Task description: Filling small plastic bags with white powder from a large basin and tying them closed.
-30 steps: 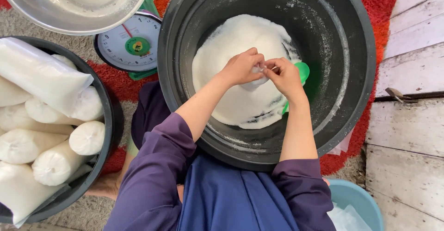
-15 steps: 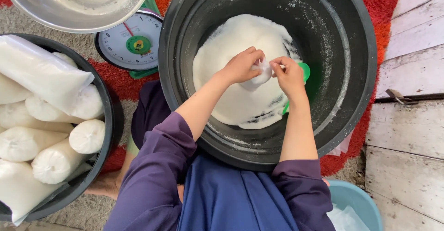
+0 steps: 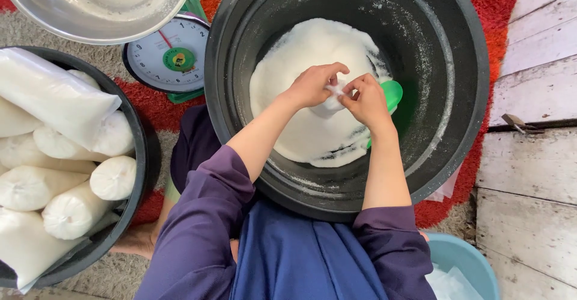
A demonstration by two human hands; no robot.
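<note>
I hold a small clear bag (image 3: 332,101) over the white grain heap (image 3: 300,125) in the big black tub (image 3: 469,65), so anything spilled likely drops back onto the heap. My left hand (image 3: 312,86) pinches the bag top from 9 o'clock, my right hand (image 3: 366,103) pinches it from 3 o'clock; both are closed on the twisted neck, fingertips nearly meeting. The bag sits between the hands at tub centre, its base against the heap. A green scoop (image 3: 392,95) lies just past my right hand at 3 o'clock, probably parked within reach; my hand covers most of it, so I can't see the handle. The scale (image 3: 168,56) stands at 10 o'clock beside the tub, its steel pan (image 3: 96,5) cut off by the top edge. Filled bags (image 3: 60,156) are stacked in a second black tub (image 3: 141,150) at 9 o'clock, cut off at the left edge. A blue basin (image 3: 466,258) at 5 o'clock is mostly out of frame, contents unclear. I can't tell whether the neck is tied or just twisted, or what the grain is.
</note>
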